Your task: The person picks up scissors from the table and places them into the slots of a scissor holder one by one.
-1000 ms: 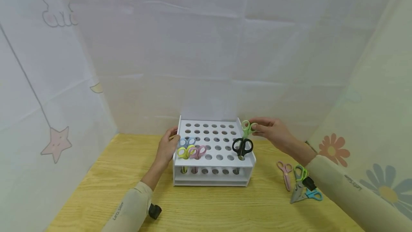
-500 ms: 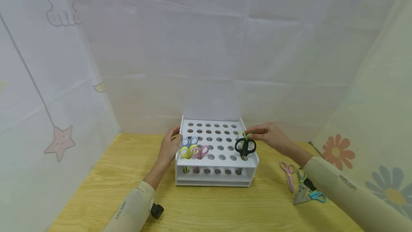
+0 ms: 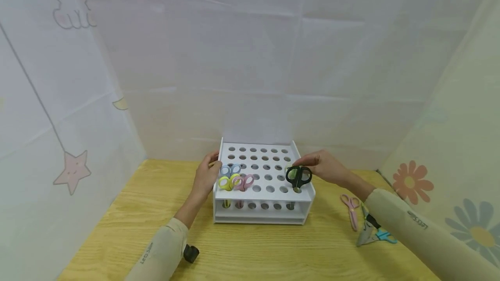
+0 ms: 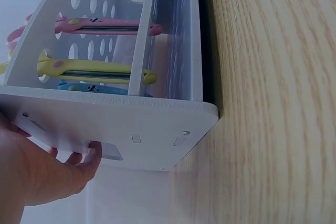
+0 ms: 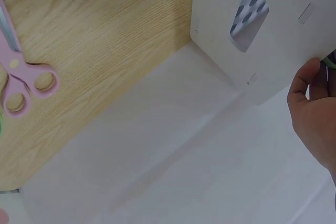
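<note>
Right grip [image 3: 322,167] pinches pale-green plastic-looped scissors [image 3: 292,172] beneath, likely light, best held by loops; left grip [image 3: 205,178] clasps white perforated rack [image 3: 265,197].

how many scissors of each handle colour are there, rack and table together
Pink: 2, racked pink pair and loose pink pair
Blue: 2, racked blue pair and loose blue pair
Green: 2, racked green pair and loose green pair, both partly hidden
Yellow: 1, racked yellow pair
Black: 1, racked black pair
Total: 8
</note>
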Action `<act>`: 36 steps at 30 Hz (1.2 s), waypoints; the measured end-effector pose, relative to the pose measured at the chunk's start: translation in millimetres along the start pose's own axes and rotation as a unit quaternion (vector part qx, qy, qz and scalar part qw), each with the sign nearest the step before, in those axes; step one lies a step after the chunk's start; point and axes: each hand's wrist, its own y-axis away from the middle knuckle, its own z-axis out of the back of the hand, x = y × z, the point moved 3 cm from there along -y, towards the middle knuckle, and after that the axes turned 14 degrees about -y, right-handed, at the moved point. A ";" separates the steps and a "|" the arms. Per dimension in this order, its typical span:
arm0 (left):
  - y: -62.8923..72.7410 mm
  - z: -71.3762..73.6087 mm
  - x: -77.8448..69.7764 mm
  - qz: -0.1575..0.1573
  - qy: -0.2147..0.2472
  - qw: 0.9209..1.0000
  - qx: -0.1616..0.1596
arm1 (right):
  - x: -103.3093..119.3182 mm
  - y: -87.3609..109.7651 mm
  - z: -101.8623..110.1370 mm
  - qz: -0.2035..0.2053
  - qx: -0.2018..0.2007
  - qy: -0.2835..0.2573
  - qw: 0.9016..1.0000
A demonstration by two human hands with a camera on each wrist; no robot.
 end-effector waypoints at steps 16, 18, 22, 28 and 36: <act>1.7 -1.2 -2.7 0.009 -0.002 1.000 0.006 | 4.1 9.7 5.6 -0.010 0.022 -0.066 0.998; 1.8 -0.6 -2.4 0.010 -0.001 1.000 0.006 | 6.1 11.6 8.4 -0.006 0.022 -0.064 0.998; 2.1 1.3 -0.7 0.014 0.000 1.000 0.005 | 10.9 15.6 15.3 -0.007 0.017 -0.048 0.999; 2.3 3.7 0.6 0.021 0.005 1.000 0.010 | 15.5 28.1 28.2 -0.020 -0.004 -0.023 1.000; 2.7 1.4 0.0 0.019 0.007 1.000 0.018 | -0.7 68.7 48.6 -0.051 -0.015 0.017 0.998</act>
